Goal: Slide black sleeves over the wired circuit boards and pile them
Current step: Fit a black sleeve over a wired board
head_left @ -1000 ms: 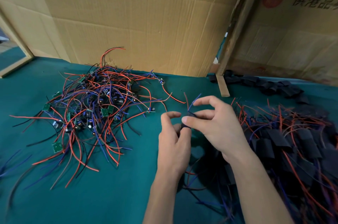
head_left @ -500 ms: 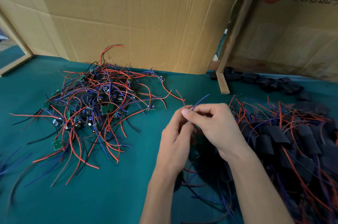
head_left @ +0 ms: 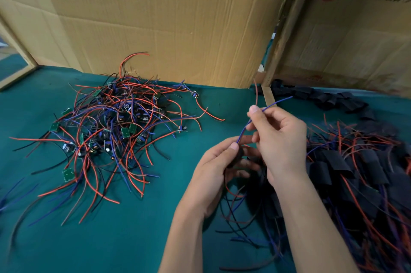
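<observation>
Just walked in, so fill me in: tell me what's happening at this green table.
A person is sleeving wired circuit boards. The right hand pinches a thin blue wire, pulling it up, while the left hand grips a black sleeve. Bare green boards with red and blue wires lie left; the sleeved pile lies right.

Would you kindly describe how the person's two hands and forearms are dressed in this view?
Both are bare: the left hand and right hand wear no gloves, rings or watch, and both forearms show no sleeves up to the frame's bottom edge.
</observation>
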### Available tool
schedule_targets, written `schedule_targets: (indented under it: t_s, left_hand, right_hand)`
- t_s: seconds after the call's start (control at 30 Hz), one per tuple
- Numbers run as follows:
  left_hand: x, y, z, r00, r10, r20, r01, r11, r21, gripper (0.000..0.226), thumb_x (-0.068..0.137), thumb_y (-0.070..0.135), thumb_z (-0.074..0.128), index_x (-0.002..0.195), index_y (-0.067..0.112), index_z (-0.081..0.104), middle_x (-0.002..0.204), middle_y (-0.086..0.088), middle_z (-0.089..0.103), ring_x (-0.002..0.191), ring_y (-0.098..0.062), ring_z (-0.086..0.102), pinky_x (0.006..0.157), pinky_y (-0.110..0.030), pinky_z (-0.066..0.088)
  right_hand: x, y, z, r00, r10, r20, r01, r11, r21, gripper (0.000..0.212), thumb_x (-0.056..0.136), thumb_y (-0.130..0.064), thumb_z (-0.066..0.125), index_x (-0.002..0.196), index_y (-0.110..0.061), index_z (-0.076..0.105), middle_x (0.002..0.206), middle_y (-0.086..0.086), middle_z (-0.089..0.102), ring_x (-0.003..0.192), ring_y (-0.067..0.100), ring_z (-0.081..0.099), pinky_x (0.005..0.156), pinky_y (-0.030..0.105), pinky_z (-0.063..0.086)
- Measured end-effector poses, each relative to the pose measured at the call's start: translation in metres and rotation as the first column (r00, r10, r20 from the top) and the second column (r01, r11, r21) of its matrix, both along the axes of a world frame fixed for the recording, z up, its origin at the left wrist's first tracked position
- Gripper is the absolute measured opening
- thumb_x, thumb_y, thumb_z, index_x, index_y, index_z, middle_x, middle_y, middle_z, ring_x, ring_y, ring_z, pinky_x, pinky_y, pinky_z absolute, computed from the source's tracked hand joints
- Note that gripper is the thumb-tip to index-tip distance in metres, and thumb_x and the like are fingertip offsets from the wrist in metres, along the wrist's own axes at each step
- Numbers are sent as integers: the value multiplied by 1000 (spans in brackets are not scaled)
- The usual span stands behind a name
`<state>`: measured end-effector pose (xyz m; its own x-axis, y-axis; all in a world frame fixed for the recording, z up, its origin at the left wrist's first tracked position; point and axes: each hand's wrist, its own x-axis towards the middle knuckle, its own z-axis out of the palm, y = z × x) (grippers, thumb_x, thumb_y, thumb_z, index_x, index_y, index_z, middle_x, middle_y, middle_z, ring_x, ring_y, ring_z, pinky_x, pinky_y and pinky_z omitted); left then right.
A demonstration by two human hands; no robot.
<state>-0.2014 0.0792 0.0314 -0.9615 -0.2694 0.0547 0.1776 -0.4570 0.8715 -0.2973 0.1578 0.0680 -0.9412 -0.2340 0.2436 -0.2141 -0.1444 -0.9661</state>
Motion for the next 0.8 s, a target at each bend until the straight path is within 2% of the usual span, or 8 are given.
schedule_targets:
  t_s: [0.3,0.37,0.43,0.5,0.57,0.63,0.7,0.8]
  left_hand:
    - [1,-4,-2,1000,8,-25,-4,985,174,32,102,23,43,121,9,65,105,-21,68,74,-22,63,64,-24,50]
    - [1,-4,1,999,-5,-40,13,975,221,33,99,24,45,120,8,64,103,-19,68,69,-20,62,62,-23,51]
    - [0,-3,2,999,14,-38,-1,949,314,30,98,23,46,117,6,62,94,-16,69,62,-18,62,58,-22,51]
    - [-3,-5,3,993,118,0,-104,871,481,24,99,21,45,109,6,61,85,-10,72,58,-16,63,57,-21,53]
    - [-3,-12,2,968,250,33,-218,766,604,23,103,22,40,103,10,60,85,-8,74,63,-15,68,66,-24,56]
    - [-2,-19,1,932,355,77,-319,701,638,23,105,26,38,105,14,58,97,-10,75,83,-19,72,87,-33,54]
    - [-2,-21,2,911,398,110,-366,653,663,28,106,28,36,113,11,57,112,-14,73,107,-25,69,100,-42,49]
    - [-4,-17,3,909,396,133,-376,636,674,35,108,30,33,120,6,56,124,-17,69,116,-27,66,79,-41,58]
  right_hand:
    - [3,-2,3,990,-135,-36,135,991,6,25,97,-21,70,75,-9,69,58,-6,66,50,1,50,49,14,42]
    - [6,-2,5,997,-69,46,70,997,-33,19,98,-21,68,82,-10,71,63,-5,69,53,3,55,47,17,43]
    - [12,-3,8,981,144,130,-137,989,-61,7,99,-18,66,104,-15,71,80,-5,77,61,6,67,43,20,46]
    - [18,-8,6,968,234,90,-242,967,81,32,94,-15,71,125,-21,65,98,-3,78,80,15,75,56,29,55]
    - [22,-11,3,981,158,-111,-110,931,349,35,85,-19,78,118,-25,68,101,-7,74,91,13,71,79,30,55]
    - [26,-13,4,955,170,-243,-46,895,444,13,80,-23,80,91,-25,73,85,-9,72,80,8,66,75,24,51]
    - [30,-13,3,934,272,-229,-118,845,522,12,77,-26,81,74,-22,70,68,-10,70,65,5,63,63,15,46]
    - [35,-17,-3,905,392,-165,-160,672,723,19,72,-38,84,75,-22,73,63,-10,68,61,3,60,56,16,42]
